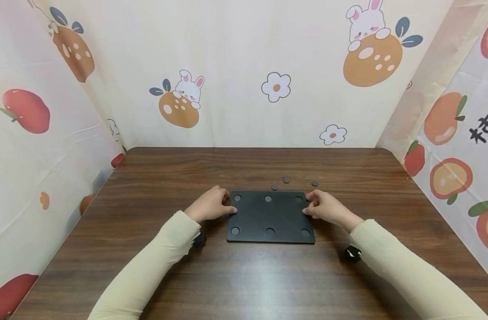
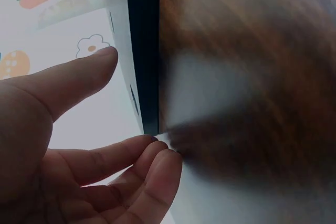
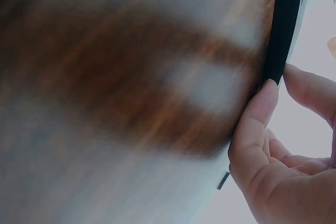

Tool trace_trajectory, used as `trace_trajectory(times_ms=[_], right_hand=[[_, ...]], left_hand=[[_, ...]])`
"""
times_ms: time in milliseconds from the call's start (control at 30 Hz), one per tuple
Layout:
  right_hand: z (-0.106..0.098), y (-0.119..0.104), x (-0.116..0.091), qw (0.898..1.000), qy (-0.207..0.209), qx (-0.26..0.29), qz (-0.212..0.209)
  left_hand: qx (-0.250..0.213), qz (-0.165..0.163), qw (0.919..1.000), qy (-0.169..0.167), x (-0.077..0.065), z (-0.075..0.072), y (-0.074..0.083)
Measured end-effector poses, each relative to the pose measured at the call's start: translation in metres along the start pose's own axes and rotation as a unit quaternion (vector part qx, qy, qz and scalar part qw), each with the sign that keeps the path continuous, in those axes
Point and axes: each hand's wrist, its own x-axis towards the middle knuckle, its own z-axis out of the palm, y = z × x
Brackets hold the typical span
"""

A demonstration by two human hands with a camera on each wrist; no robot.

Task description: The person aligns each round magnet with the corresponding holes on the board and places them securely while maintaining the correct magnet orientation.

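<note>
A thin black rectangular board point(image 1: 271, 217) lies on the table, with several round recesses along its near and far edges. Some recesses look lighter grey inside; whether discs sit in them I cannot tell. At the board's left edge, my left hand point(image 1: 211, 205) has its thumb over the top face and its curled fingers point(image 2: 149, 174) against the side near the far corner. Across from it, my right hand point(image 1: 325, 208) pinches the right edge between thumb and index finger point(image 3: 261, 108). Behind the board lie three small dark discs point(image 1: 286, 180), apart from both hands.
The brown wood-grain table point(image 1: 167, 173) ends at a printed curtain point(image 1: 235, 89) at the back, with more printed cloth on both sides. A black wrist device point(image 1: 352, 253) shows below the right sleeve, another point(image 1: 199, 240) below the left.
</note>
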Motion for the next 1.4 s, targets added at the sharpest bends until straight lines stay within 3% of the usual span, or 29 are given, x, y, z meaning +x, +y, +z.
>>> trace_trajectory(times_ms=[233,1100,1400], right_hand=[[0.0,-0.001,-0.001,1.0,-0.001,-0.001,0.0],[-0.003,-0.004,-0.002,1.0,0.001,-0.018,-0.004],[-0.011,-0.009,-0.002,0.997,0.03,-0.049,-0.045]], left_hand=[[-0.001,0.0,1.0,-0.007,0.0,0.004,0.001],[0.001,0.002,0.9999,0.017,0.002,0.012,-0.003],[0.003,0.004,0.9999,0.016,0.002,0.012,-0.003]])
